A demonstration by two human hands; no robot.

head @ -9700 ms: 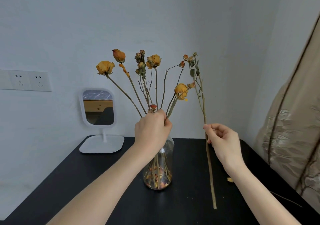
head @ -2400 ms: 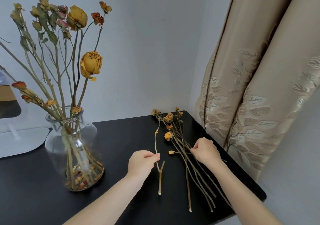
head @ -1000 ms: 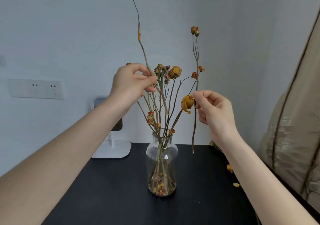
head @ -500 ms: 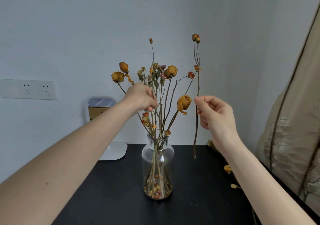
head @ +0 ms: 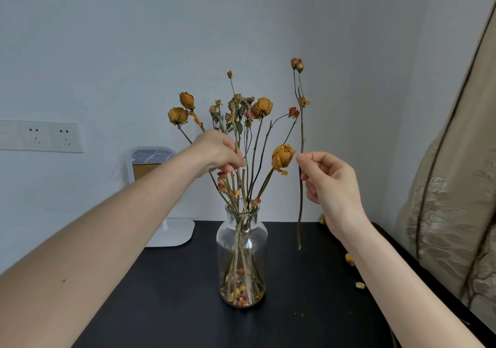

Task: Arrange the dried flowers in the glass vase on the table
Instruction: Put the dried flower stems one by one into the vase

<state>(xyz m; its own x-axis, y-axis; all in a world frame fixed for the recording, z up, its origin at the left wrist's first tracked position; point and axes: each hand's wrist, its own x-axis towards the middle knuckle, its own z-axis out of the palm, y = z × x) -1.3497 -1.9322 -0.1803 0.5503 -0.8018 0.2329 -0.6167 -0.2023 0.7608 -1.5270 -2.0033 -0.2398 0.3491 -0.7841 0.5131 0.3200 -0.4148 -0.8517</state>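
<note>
A clear glass vase (head: pixel 242 243) stands on the black table (head: pixel 174 307) and holds a bunch of dried yellow and orange flowers (head: pixel 261 107), with fallen petals in its bottom. My left hand (head: pixel 218 151) pinches a thin stem inside the bunch, well above the vase mouth. My right hand (head: pixel 328 178) pinches a separate dried flower stem (head: pixel 300 208) upright in the air, right of the vase; small orange buds top it, and its lower end hangs beside the vase's shoulder.
A white table mirror (head: pixel 154 160) stands behind my left arm. Wall sockets (head: pixel 40 136) are at the left. A beige curtain (head: pixel 453 200) hangs at the right table edge. Loose dried flower heads (head: pixel 349 259) lie on the table by my right forearm.
Over the last second my left hand lowered its stem down into the bunch in the vase. My right hand has kept its stem upright beside the vase, almost still.
</note>
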